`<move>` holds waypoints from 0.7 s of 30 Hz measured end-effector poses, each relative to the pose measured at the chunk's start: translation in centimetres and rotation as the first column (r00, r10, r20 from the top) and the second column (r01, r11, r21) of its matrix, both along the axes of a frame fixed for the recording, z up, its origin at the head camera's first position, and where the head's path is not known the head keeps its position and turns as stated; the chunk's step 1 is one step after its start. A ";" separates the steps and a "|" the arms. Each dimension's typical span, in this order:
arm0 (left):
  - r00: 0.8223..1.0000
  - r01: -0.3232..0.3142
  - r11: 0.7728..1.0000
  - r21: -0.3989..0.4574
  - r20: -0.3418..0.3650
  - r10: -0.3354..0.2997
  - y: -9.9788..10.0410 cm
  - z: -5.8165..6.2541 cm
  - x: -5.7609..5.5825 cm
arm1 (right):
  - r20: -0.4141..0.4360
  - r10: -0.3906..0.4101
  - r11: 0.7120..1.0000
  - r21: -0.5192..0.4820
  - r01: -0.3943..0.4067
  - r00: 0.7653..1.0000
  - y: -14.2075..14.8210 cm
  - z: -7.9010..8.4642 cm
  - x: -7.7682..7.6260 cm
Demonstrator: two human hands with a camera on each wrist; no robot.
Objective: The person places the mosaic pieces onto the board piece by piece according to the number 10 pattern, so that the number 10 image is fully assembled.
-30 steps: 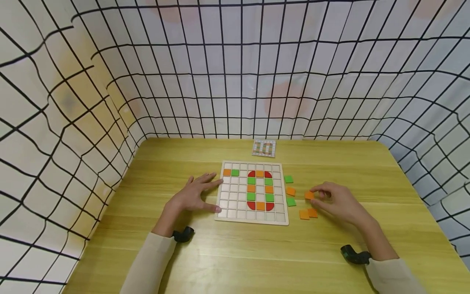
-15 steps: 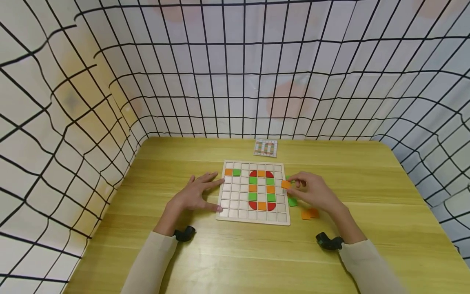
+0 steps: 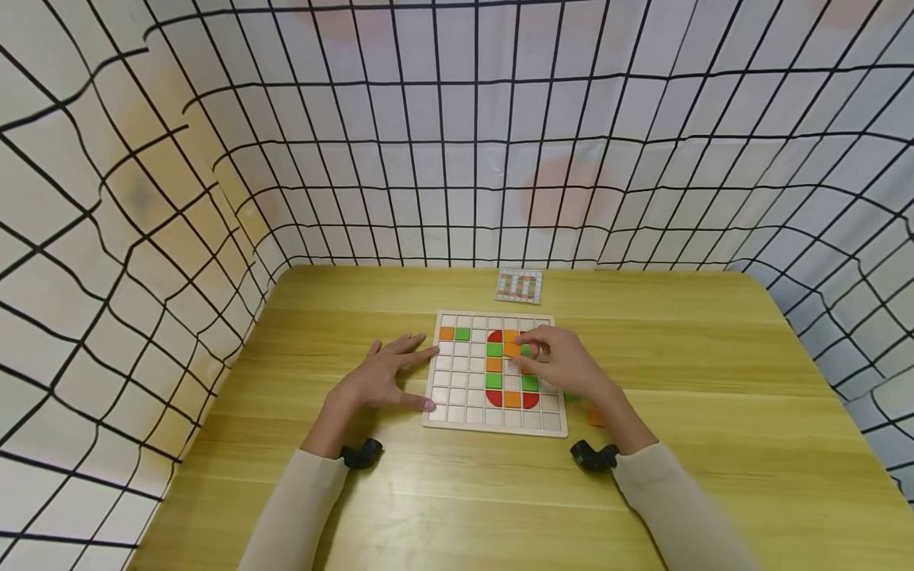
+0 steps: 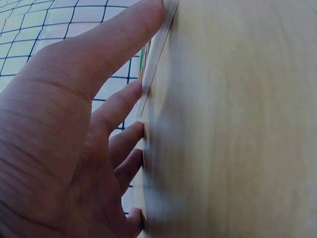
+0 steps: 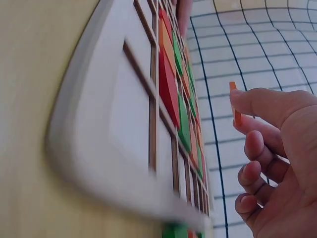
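Orange, thin and square, the flat tile (image 3: 511,349) sits pinched between the thumb and forefinger of your right hand (image 3: 564,363), just right of the frame's centre. Half a second ago you had it at the right edge of the square pale wooden grid board (image 3: 458,398); now it is over the ring of coloured pieces, just below the ring's top orange piece (image 3: 511,335). That suggests you have finished fetching it and are into positioning it. Your right wrist view shows it edge-on, raised off the board; which cell it is meant for, you cannot fairly judge from these angles.

Your left hand (image 3: 382,377) lies left of centre with its fingers spread, thumb and forefinger touching the board's left edge as they were, probably to steady it. On the board's upper left sit an orange square (image 3: 447,333) and a green square (image 3: 462,334), side by side. Your right arm partly hides the loose green tile (image 3: 573,396) and loose orange tile (image 3: 595,418) on the yellowish wood-grain worktop (image 3: 443,500). Beyond the board lies the small printed grid card (image 3: 519,286).
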State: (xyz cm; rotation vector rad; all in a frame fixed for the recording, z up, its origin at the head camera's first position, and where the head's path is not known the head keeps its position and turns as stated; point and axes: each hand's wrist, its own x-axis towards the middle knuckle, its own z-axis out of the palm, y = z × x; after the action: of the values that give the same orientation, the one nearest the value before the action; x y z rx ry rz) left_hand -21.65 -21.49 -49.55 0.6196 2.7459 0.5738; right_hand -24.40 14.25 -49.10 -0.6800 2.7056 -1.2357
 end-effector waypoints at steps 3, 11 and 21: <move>1.000 0.003 1.000 0.003 0.000 -0.003 0.0 0.0 0.0 | -0.007 0.022 1.000 -0.014 -0.023 1.000 -1.4 -0.2 -0.4; 1.000 0.007 1.000 0.007 -0.002 -0.007 -0.1 0.1 0.1 | 0.022 0.032 0.999 0.013 -0.032 0.999 -5.2 -0.3 -1.4; 1.000 0.007 1.000 0.005 -0.001 -0.007 0.0 0.2 0.1 | 0.037 0.035 0.995 0.091 -0.038 0.999 -7.7 -0.8 -2.2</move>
State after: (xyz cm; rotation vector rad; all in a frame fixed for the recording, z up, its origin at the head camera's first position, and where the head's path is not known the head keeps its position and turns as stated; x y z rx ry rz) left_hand -21.58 -21.45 -49.39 0.6306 2.7429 0.5793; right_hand -26.64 6.51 -49.94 -0.6871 2.6895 -1.0968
